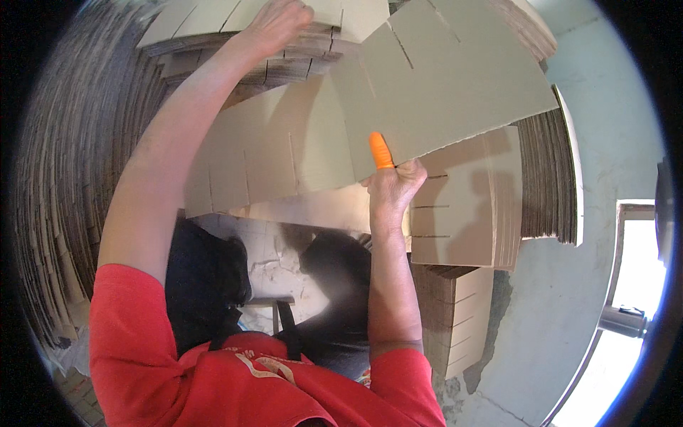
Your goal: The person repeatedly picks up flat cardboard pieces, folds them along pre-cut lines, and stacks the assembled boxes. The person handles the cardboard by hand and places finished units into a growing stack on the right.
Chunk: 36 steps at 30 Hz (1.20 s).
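My right hand (395, 186) grips the near edge of a wide slotted cardboard sheet (455, 85). An orange finger cover (381, 150) on one of its digits lies over the sheet's top face. The sheet is bent along a crease, its left part sloping down and its right part raised to the upper right. My left hand (279, 28) is stretched out to the far side, its fingers curled over a stack of slotted cardboard (192, 21); whatever they hold is hidden.
Tall piles of cardboard (92, 164) line the left side. At the right, more slotted sheets (462, 206) stand beside an upright bundle (548, 178), with another stack (469, 320) below. A pale wall (562, 299) and a bright window (633, 270) lie further right.
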Each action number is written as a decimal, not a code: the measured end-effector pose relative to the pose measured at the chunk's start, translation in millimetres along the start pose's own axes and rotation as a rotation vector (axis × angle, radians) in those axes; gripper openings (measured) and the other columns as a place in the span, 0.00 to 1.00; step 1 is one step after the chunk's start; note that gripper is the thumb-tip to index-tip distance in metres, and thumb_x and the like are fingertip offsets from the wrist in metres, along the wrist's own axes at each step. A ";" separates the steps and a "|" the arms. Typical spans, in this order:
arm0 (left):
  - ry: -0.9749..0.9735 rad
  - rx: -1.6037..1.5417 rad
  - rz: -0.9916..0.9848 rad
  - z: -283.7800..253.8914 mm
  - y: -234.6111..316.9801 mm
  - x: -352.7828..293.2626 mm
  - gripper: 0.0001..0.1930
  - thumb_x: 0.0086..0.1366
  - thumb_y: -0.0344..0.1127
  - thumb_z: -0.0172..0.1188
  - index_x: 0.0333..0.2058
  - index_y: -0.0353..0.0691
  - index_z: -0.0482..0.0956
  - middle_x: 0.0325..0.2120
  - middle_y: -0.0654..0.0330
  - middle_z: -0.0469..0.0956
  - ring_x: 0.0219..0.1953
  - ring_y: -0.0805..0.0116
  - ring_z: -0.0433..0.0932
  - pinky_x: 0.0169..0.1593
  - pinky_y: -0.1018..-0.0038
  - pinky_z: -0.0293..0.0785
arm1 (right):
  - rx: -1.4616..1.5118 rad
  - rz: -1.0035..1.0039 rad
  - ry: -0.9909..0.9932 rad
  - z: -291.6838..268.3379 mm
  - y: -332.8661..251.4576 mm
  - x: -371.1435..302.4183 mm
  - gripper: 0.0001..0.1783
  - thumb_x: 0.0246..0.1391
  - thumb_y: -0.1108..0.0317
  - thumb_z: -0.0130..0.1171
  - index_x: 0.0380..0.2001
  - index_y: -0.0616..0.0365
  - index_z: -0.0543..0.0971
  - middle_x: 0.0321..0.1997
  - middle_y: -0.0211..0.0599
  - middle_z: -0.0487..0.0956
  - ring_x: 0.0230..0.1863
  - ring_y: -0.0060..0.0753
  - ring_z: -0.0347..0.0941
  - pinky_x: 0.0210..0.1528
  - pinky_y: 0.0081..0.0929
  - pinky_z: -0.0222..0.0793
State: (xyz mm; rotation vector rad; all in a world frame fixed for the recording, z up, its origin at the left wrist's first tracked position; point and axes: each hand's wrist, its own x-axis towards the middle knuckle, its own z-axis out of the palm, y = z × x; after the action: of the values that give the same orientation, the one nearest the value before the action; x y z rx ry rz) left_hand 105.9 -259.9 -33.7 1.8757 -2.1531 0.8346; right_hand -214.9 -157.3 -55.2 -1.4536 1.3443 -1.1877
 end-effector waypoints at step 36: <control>-0.061 0.115 0.270 -76.4 126.0 -70.4 0.24 0.53 0.28 0.58 0.51 0.30 0.73 0.42 0.50 0.77 0.44 0.60 0.78 0.38 0.71 0.82 | -0.252 -0.599 0.055 -25.4 -27.7 8.1 0.18 0.47 0.70 0.65 0.41 0.70 0.77 0.29 0.58 0.78 0.34 0.61 0.77 0.35 0.46 0.72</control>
State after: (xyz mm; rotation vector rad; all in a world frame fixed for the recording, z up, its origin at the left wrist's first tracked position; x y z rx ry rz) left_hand -18.0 -153.7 -41.1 1.7027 -2.4848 0.9810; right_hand -233.2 -161.6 -21.6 -2.1141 1.1556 -1.4708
